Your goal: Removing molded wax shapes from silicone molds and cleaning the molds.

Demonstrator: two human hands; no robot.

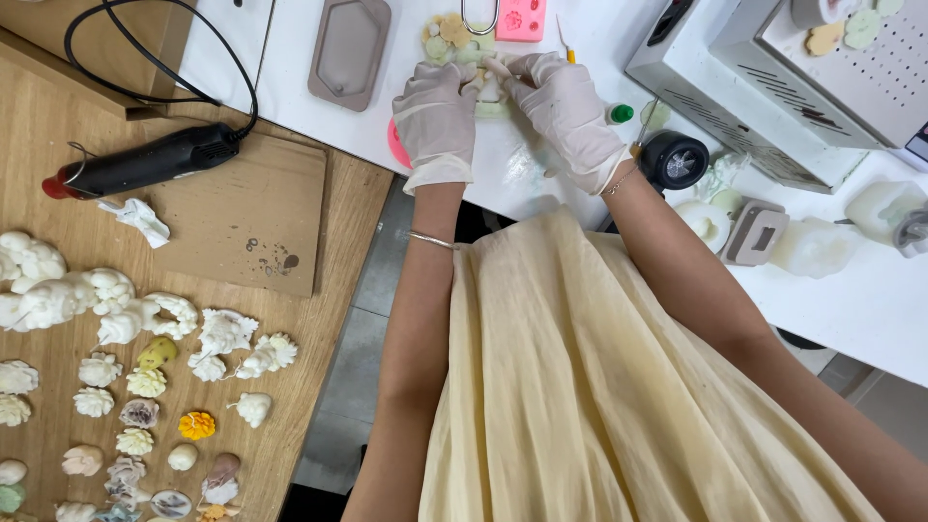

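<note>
White desk (541, 184) runs across the top of the view, and both gloved hands meet on it over a small pale piece (490, 90) of soft, light green and cream material. Left hand (437, 116) is curled, fingers bent down onto the left end of the piece, and right hand (565, 106) pinches its upper right end between thumb and fingertips, so both are closed on it; the piece lies on the desk just below a cluster of little cream and green shapes (447, 39). Under the left hand a pink round disc (396, 143) peeks out. Just above the hands lie a pink mould (521, 18) and a grey mould (349, 50). A green-capped bottle (619, 113) sits just beside the right hand, with a black round knob (674, 159) of a white machine (773, 87) near the wrist. Well apart, on the wooden desk (58, 222) to the left, lie a black heat gun (145, 162) and many small white flower-shaped figures (126, 319).
</note>
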